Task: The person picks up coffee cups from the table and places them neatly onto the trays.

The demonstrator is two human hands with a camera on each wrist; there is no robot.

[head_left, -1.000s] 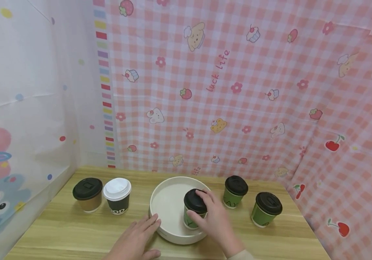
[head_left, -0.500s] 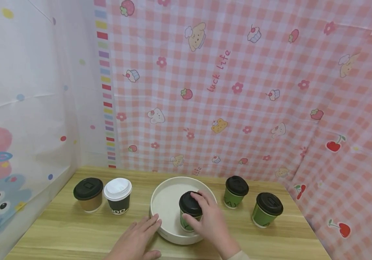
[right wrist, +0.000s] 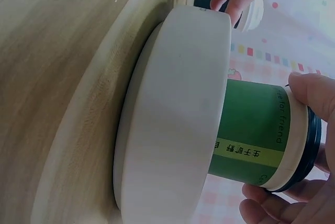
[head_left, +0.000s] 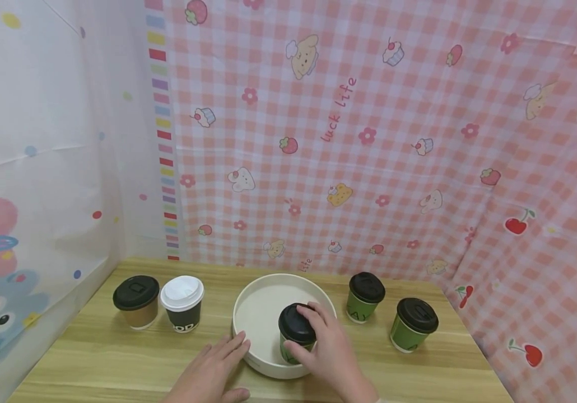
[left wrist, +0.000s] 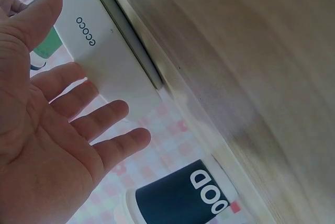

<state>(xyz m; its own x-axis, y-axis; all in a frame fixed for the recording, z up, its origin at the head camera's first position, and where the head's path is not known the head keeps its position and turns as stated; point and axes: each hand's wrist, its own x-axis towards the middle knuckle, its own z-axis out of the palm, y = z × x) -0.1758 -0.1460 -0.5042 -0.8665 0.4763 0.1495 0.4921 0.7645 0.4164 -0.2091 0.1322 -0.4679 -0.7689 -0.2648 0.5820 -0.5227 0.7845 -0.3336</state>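
Observation:
My right hand (head_left: 336, 355) grips a green paper coffee cup (head_left: 288, 350) by its black lid and upper side. The cup stands upright inside a round cream tray (head_left: 274, 370), close to its near right wall. In the right wrist view, thumb and fingers (right wrist: 311, 94) wrap the lid end of the green cup (right wrist: 251, 130), and the tray wall hides its base. With fingers extended, my left hand (head_left: 213, 366) touches the left front rim of the tray. The left wrist view shows that palm (left wrist: 47, 156) holding nothing, beside the tray's lettered side (left wrist: 99, 41).
Left of the tray stand a brown cup with a black lid (head_left: 137, 302) and a black cup with a white lid (head_left: 182, 302). On the right are two more green cups, one farther back (head_left: 364, 296) and one nearer (head_left: 412, 324). Patterned cloths (head_left: 319, 168) enclose the wooden table (head_left: 102, 364).
The right hand has shifted the green cup slightly left, then toward the near rim within the tray. The left hand stays at the rim, and the other cups have not moved.

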